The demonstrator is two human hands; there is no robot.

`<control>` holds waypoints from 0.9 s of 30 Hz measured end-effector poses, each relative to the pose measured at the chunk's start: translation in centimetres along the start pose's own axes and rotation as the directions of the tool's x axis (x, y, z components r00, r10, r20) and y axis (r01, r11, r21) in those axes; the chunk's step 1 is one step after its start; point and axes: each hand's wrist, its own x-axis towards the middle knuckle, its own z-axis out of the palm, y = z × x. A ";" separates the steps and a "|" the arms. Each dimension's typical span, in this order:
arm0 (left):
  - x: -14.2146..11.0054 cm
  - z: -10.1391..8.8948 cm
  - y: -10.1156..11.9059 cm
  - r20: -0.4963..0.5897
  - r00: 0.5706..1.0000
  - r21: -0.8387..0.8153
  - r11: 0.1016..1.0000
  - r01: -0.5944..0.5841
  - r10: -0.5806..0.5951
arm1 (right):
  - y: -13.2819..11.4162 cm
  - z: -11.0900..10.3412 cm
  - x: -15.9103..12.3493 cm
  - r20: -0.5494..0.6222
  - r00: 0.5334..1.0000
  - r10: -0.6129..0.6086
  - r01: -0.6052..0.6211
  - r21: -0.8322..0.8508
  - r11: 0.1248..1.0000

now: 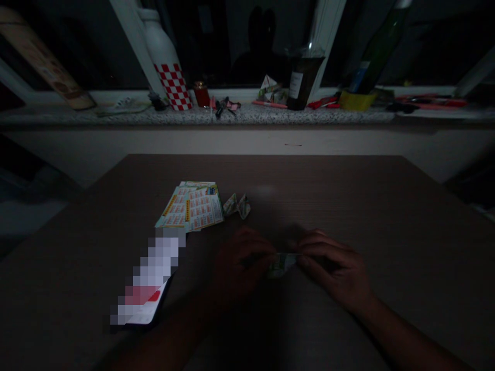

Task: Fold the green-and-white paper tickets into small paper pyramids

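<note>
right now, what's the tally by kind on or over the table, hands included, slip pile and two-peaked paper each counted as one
Hands: 2, left hand and right hand
Phones: 1, lit phone
Piles: 1, printed slip pile
Small papers: 2, held paper and two-peaked folded paper
Total: 6

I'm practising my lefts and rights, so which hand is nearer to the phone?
Left. The left hand is to the right of the phone, apart from it. The right hand is farther right, beyond the small folded paper between the hands.
</note>
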 end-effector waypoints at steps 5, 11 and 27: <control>0.0 0.2 0.0 -0.004 1.000 -0.022 1.000 0.019 -0.019 | -0.6 0.1 0.2 -0.033 0.999 -0.007 0.005 -0.043 0.999; 0.0 0.1 -0.5 -0.012 0.996 -0.050 0.995 0.085 -0.085 | 0.3 0.3 0.0 -0.021 1.000 0.007 -0.008 -0.062 0.998; -0.1 0.3 -0.3 -0.034 0.979 -0.147 0.970 0.196 -0.203 | -0.3 0.4 0.3 -0.030 0.999 -0.023 0.021 -0.082 0.996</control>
